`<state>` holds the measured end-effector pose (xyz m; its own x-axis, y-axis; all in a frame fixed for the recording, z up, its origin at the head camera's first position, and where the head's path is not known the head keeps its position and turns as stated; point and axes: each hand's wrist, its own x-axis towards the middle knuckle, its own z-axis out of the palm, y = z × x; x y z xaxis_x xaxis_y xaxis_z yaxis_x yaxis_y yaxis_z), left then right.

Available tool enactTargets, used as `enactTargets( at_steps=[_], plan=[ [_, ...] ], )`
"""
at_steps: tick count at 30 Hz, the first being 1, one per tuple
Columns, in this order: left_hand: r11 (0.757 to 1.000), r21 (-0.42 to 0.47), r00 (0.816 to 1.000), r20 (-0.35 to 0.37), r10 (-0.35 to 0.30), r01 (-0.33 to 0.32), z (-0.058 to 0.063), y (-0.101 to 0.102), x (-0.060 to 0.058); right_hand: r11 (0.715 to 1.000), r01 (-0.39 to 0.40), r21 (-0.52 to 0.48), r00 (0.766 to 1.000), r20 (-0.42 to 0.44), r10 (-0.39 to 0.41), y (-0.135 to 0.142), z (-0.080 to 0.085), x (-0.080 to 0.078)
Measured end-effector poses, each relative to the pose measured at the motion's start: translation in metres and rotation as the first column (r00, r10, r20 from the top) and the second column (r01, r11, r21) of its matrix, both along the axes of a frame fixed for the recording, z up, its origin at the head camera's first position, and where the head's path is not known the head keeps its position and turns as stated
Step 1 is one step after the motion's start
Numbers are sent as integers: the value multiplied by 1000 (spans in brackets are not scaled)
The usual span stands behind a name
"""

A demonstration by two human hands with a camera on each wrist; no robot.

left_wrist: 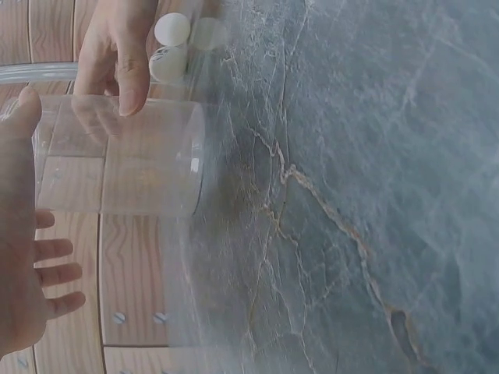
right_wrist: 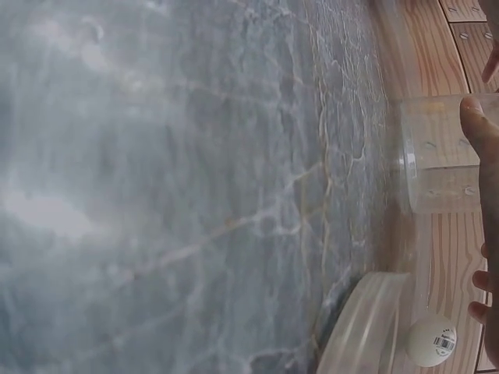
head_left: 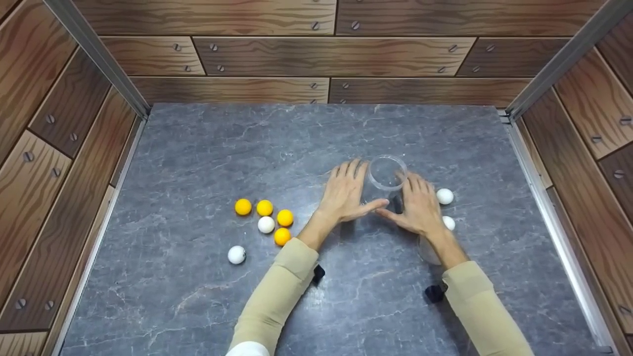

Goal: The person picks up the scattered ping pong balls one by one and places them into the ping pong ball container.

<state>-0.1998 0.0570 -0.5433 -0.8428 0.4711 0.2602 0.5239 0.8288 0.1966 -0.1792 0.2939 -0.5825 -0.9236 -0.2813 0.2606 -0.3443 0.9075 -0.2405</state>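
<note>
The clear cup (head_left: 379, 190) stands upright on the grey tabletop (head_left: 198, 153) between the left hand (head_left: 344, 194) and right hand (head_left: 420, 205), both with fingers loosely extended; contact with its see-through wall is hard to make out. The right arm partly hides one white ball (head_left: 449, 223) and a clear round piece (head_left: 428, 250), cut off in the right wrist view.

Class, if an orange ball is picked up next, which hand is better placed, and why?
Probably the left hand: it is nearer the orange balls, while the right hand is across the cup, near two white balls.
</note>
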Motion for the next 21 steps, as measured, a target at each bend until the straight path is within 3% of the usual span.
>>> enactTargets(
  at_steps=[11,21],
  plan=[
    [1000,5,1000,-5,13,-13,-5,-7,0,999,-34,39,999,-1,34,-6,-4,1],
    [1000,-14,999,-35,11,-11,-4,-8,1,997,-59,58,996,-59,63,-6,-7,0]
  ],
)
